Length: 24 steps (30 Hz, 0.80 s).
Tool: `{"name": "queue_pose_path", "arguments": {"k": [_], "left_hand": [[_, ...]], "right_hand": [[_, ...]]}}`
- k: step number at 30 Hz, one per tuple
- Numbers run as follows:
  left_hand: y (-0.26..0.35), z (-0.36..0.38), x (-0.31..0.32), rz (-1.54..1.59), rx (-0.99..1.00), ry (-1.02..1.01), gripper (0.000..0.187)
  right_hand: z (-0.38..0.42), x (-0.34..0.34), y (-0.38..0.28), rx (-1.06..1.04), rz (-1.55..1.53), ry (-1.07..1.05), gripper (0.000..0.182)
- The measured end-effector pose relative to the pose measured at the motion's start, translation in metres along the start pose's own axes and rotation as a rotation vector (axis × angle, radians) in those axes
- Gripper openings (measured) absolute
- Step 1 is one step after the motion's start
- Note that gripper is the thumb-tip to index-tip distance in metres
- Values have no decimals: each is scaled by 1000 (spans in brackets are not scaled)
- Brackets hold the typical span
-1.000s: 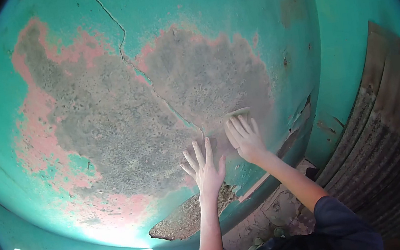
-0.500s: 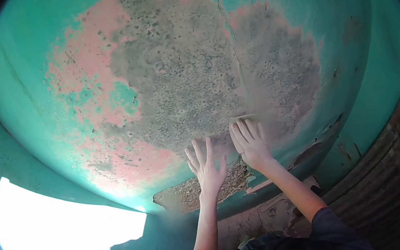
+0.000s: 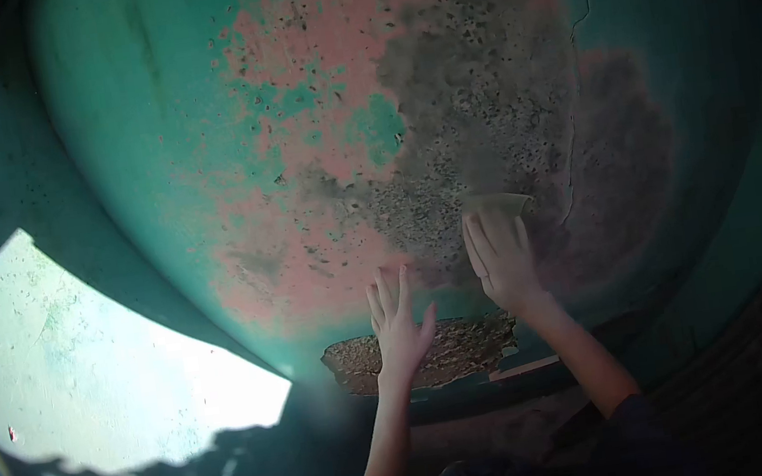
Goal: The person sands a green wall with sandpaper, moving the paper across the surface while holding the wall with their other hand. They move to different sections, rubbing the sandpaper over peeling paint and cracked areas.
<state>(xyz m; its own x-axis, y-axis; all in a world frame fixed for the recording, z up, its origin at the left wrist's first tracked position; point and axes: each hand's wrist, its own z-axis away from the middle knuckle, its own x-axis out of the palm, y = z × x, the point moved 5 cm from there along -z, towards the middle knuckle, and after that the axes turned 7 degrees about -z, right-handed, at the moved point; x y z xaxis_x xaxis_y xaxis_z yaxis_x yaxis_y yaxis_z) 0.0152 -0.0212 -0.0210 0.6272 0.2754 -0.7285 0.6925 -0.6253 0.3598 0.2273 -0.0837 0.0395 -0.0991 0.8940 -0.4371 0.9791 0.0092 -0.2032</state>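
Observation:
Against a curved, green-painted surface (image 3: pixel 134 164), my left hand (image 3: pixel 398 329) lies with fingers stretched out, just over a chipped hollow, and it holds nothing. My right hand (image 3: pixel 500 257), fingers together, presses a thin pale sheet that looks like sandpaper (image 3: pixel 511 199) to the worn grey area (image 3: pixel 449 172). Most of the sheet is hidden under the fingers; its upper edge and one corner stick out. Pink and dark grey layers show around both hands where the green paint is gone.
A thin crack (image 3: pixel 577 71) runs down the surface right of my right hand. Below my hands is a rough brown hollow (image 3: pixel 461 347) with broken edges. Bright sunlight (image 3: pixel 120 356) falls at the lower left.
The view has swung left and darkened, so the worn patch sits farther right. My right hand with the sandpaper is now farther left of the crack. My left hand stays on the surface.

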Motion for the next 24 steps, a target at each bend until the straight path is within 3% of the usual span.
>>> {"name": "queue_pose_path", "arguments": {"k": [3,5,7,9,11,13,15,17,19,21,23,24], "left_hand": [[-6,3,0,13,30,-9,83],[-10,4,0,14,39,-11,83],[-11,5,-1,39,51,-20,84],[-12,4,-1,42,59,-32,85],[-11,6,-1,47,67,-49,86],[-12,4,-8,-44,56,-29,85],[-20,2,-9,-36,50,-12,85],[-21,0,-8,-25,47,0,84],[-19,-1,-8,18,45,15,85],[-17,0,-5,48,66,24,86],[-13,-3,0,83,78,40,87],[-11,-3,3,75,86,46,88]], "right_hand": [[1,21,-35,-354,-18,-367,68],[-25,22,-40,-270,67,-323,65],[-44,3,-37,113,-111,207,63],[-37,5,-47,32,-83,100,63],[-21,24,-68,-398,-72,-492,62],[-31,20,-60,-366,12,-381,61],[-46,-1,-33,169,-81,279,60],[-33,-5,-36,136,-3,256,60],[-11,16,-58,-374,-4,-399,57],[-11,17,-47,-286,4,-385,57],[-21,6,-11,147,-51,205,59],[-17,9,-12,196,-84,297,60]]}}
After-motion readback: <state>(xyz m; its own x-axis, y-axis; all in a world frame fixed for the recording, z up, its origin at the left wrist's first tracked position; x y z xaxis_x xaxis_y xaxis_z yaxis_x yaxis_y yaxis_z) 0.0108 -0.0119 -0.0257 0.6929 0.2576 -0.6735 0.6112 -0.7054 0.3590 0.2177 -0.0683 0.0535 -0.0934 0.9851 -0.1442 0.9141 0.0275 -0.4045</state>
